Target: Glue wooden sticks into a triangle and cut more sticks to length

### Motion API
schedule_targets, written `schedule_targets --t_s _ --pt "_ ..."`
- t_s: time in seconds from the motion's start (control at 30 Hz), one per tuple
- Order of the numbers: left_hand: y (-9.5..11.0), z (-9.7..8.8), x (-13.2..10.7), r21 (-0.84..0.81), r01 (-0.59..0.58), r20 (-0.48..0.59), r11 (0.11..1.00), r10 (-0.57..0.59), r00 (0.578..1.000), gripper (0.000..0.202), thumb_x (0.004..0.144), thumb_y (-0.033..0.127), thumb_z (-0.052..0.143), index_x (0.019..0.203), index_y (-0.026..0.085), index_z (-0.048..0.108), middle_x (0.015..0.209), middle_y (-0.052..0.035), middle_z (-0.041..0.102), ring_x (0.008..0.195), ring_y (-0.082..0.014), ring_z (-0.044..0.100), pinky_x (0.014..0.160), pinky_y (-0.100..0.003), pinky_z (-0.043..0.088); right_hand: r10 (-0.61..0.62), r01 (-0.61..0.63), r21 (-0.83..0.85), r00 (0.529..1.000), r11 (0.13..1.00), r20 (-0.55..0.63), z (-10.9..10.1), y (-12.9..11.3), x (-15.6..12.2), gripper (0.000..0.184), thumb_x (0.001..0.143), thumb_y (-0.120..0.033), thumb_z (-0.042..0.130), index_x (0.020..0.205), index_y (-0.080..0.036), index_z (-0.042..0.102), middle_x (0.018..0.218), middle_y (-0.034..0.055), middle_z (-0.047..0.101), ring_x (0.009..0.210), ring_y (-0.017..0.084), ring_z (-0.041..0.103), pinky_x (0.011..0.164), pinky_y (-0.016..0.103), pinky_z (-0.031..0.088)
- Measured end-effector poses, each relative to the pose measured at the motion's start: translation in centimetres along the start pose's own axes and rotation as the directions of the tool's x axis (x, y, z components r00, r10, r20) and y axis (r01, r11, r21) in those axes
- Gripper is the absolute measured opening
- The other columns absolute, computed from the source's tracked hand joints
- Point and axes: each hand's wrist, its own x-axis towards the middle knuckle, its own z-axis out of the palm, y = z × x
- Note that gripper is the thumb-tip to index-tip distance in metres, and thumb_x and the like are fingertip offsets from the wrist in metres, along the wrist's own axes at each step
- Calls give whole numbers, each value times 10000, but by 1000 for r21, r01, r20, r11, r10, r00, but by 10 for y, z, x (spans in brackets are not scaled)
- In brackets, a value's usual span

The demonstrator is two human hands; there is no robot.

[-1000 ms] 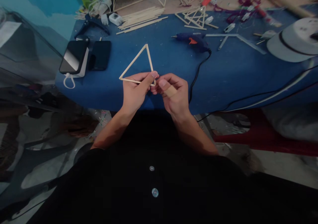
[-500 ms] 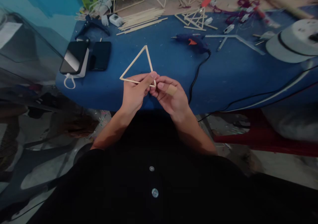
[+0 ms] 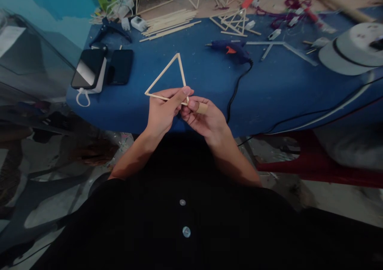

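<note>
A triangle of thin wooden sticks [image 3: 162, 75] is held up above the near edge of the blue table. My left hand [image 3: 163, 112] grips its lower right part, thumb on top near the corner and fingers underneath. My right hand [image 3: 206, 116], a tan bandage around its thumb, pinches at that same lower right corner from the right. The fingertips of both hands partly cover the joint. Farther back on the table lies a blue glue gun [image 3: 231, 50] with an orange trigger, apart from both hands.
Two phones [image 3: 121, 66] lie on the left, one on a white block. Loose sticks [image 3: 170, 24] and small stick frames [image 3: 231, 22] are at the back. A white round power strip [image 3: 353, 48] stands at the right. The glue gun's black cord [image 3: 236, 88] runs down to the table's front edge.
My right thumb has moved left onto the triangle's lower right corner. The triangle's top has tipped slightly to the right.
</note>
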Motion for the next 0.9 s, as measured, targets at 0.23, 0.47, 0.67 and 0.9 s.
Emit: schedule_targets --t_s 0.23,0.47,0.67,0.9 --pt "-1 -1 0 37 -64 -17 997 64 998 297 869 504 976 824 228 877 589 17 653 534 -102 597 488 -243 458 -27 25 -108 999 994 -20 -5 -5 -3 352 678 -395 1052 840 -200 809 812 12 776 739 119 733 735 248 663" --pt "1 -3 -1 195 -196 -44 961 208 977 241 900 449 948 820 231 885 705 -8 755 644 -120 680 602 -256 521 -179 159 -219 981 963 -75 5 -5 -9 434 647 -519 1064 863 -209 849 785 21 784 670 126 712 649 264 635" --pt "-2 -6 -3 293 -309 -8 905 326 945 293 946 476 901 756 256 864 643 13 703 655 -135 632 641 -284 509 -344 278 -362 929 890 -133 17 2 -10 383 732 -536 1019 761 -209 822 682 5 723 616 122 662 605 274 593" --pt "-5 -4 -4 305 -349 3 886 365 931 305 960 520 872 785 269 877 636 11 699 625 -138 615 629 -291 491 -432 338 -454 894 825 -119 18 5 -13 354 803 -538 969 751 -224 816 696 1 726 622 119 631 634 295 591"
